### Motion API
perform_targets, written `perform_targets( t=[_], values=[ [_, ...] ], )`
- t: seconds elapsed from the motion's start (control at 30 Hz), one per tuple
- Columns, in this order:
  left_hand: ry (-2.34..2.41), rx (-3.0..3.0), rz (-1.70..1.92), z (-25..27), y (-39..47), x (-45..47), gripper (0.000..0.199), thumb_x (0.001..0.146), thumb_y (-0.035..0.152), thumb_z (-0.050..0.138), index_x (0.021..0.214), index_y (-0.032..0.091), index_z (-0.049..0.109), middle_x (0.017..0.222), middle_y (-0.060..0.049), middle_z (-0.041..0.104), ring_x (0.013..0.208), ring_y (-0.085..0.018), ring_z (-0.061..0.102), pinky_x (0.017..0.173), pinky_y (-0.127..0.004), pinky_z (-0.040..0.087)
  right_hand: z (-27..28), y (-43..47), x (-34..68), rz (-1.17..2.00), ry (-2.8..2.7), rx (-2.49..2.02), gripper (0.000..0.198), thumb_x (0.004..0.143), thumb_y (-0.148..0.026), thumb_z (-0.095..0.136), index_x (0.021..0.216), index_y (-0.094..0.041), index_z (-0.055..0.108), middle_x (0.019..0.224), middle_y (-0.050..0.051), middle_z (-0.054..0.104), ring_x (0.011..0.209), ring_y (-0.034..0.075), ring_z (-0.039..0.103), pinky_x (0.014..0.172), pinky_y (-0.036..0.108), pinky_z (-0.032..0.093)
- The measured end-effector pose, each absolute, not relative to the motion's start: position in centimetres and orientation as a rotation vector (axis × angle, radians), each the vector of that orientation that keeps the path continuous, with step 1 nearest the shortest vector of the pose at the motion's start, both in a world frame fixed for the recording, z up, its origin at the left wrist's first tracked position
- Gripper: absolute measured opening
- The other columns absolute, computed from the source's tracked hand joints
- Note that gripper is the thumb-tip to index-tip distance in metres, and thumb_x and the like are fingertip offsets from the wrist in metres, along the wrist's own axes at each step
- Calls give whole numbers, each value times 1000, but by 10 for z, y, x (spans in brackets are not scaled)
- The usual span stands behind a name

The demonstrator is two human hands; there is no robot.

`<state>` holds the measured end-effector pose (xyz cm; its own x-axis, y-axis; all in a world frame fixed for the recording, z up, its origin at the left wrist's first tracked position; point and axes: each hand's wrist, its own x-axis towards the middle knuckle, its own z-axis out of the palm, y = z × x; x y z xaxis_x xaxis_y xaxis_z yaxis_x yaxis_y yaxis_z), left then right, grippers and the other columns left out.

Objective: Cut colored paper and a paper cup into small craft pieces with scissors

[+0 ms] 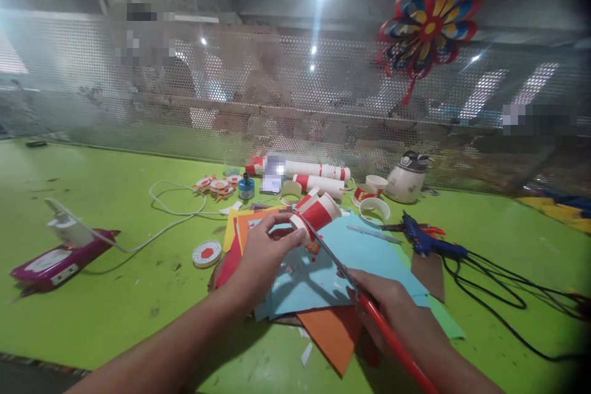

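My left hand (272, 243) grips a red-and-white paper cup (319, 215), tilted on its side above the paper stack, with thumb and fingers round its near end. My right hand (388, 298) is closed on a pair of scissors (339, 268) with a long red handle. Their metal blades reach up to the cup's near rim, beside my left thumb. How far apart the blades are cannot be made out. Below both hands lie light blue paper sheets (300, 292) with small scraps on them, over orange paper (335, 332).
A glue gun (429, 243) with a black cord lies right. Behind are paper-cup tubes (318, 184), cut cup rings (373, 210), a phone (272, 175), an ink bottle (246, 186) and a kettle-like jar (407, 178). A purple power strip (60, 265) lies left; a flower ornament (429, 28) hangs above.
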<state>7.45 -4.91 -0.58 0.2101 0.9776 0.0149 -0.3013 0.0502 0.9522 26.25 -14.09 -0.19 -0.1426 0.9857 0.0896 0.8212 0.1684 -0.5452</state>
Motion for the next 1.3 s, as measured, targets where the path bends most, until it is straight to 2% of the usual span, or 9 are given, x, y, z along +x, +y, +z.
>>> perform_targets(
  t=[0.27, 0.5, 0.63, 0.73, 0.83, 1.0, 1.07, 1.17, 1.3],
  values=[
    [810, 1128, 1232, -5, -48, 74, 43, 66, 29, 76, 103, 14, 60, 99, -14, 70, 85, -25, 66, 74, -36, 50, -5, -140, 265, 488, -2043, -1690, 17, 79, -16, 50, 85, -21, 65, 73, 0, 69, 67, 21, 63, 59, 26, 41],
    [832, 1321, 1327, -6, -43, 70, 39, 67, 27, 74, 101, 14, 61, 103, -13, 68, 94, -24, 63, 81, -36, 49, -11, -136, 273, 543, -2037, -1586, 29, 83, -23, 48, 106, -26, 65, 95, 3, 73, 86, 25, 65, 73, 30, 47],
    [867, 1281, 1202, -2, -48, 71, 47, 68, 29, 73, 111, 17, 56, 98, -12, 69, 91, -26, 65, 73, -37, 52, -11, -137, 276, 555, -2019, -1604, 31, 84, -22, 47, 108, -28, 66, 96, 4, 74, 82, 27, 67, 67, 31, 49],
    [852, 1267, 1173, 0, -52, 72, 50, 68, 29, 73, 112, 17, 54, 89, -10, 70, 85, -26, 66, 68, -36, 53, -8, -138, 275, 573, -2026, -1580, 34, 82, -21, 49, 112, -26, 65, 99, 5, 74, 86, 27, 67, 70, 31, 49],
    [851, 1271, 1205, 3, -54, 73, 48, 66, 28, 74, 109, 17, 54, 92, -10, 70, 84, -24, 66, 67, -33, 53, -7, -139, 273, 589, -2033, -1554, 35, 81, -20, 49, 112, -23, 66, 96, 5, 74, 85, 25, 67, 72, 31, 49],
    [915, 1288, 1230, 6, -57, 74, 45, 67, 26, 73, 106, 18, 52, 97, -10, 68, 82, -22, 67, 63, -30, 53, -13, -140, 272, 544, -2024, -1540, 32, 82, -25, 47, 107, -18, 66, 92, 7, 73, 82, 25, 67, 65, 29, 49],
    [928, 1326, 1237, 3, -58, 74, 44, 68, 27, 72, 107, 18, 51, 96, -10, 67, 83, -22, 66, 62, -30, 54, -14, -141, 270, 517, -2011, -1550, 31, 82, -24, 47, 105, -18, 66, 82, 5, 72, 73, 22, 66, 61, 27, 49],
    [902, 1469, 1322, -5, -57, 76, 41, 70, 25, 71, 106, 18, 52, 103, -10, 64, 89, -21, 65, 72, -33, 55, -12, -143, 268, 520, -2005, -1563, 30, 80, -20, 48, 105, -19, 65, 72, 1, 69, 61, 18, 63, 55, 24, 46],
    [849, 1611, 1429, -15, -55, 77, 39, 72, 22, 68, 107, 19, 52, 116, -10, 56, 91, -19, 63, 77, -35, 55, -10, -141, 269, 551, -2034, -1582, 28, 80, -20, 49, 102, -21, 65, 81, 2, 71, 72, 21, 65, 64, 27, 49]
  ],
)
